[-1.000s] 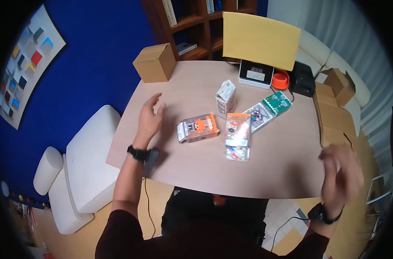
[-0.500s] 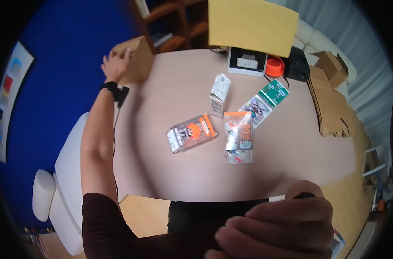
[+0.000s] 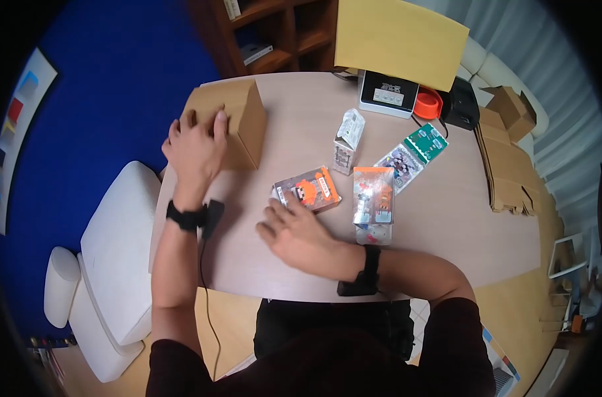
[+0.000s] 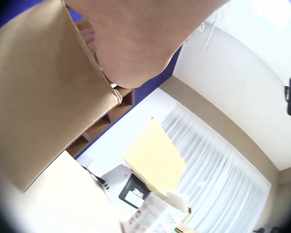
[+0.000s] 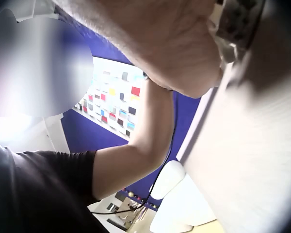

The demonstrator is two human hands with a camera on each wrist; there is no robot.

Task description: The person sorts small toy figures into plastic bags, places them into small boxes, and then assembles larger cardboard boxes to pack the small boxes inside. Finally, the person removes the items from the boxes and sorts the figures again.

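Note:
On the left of the table stands a brown cardboard box (image 3: 248, 126). My left hand (image 3: 196, 155) lies over its near left part, with fingers and thumb spread across the top; in the left wrist view the palm is right at the edge of the box (image 4: 43, 92). My right hand (image 3: 304, 241) reaches across the table, fingers loosely bent at the near left edge of an orange and grey toy package (image 3: 314, 188). A clear, orange-topped package (image 3: 373, 198) lies to the right, beside an upright white carton (image 3: 348, 142) and a flat green-ended package (image 3: 413, 155).
At the back stand a yellow panel (image 3: 400, 43), a white-framed device (image 3: 388, 94), an orange ring-like object (image 3: 428, 104) and a black device (image 3: 461, 104). Folded cardboard (image 3: 503, 162) lies along the right edge. A white chair (image 3: 125, 245) stands at the left.
My left hand has reached the cardboard box, which now sits closer to me and further right. My right hand has swung from the right side over to the orange and grey package.

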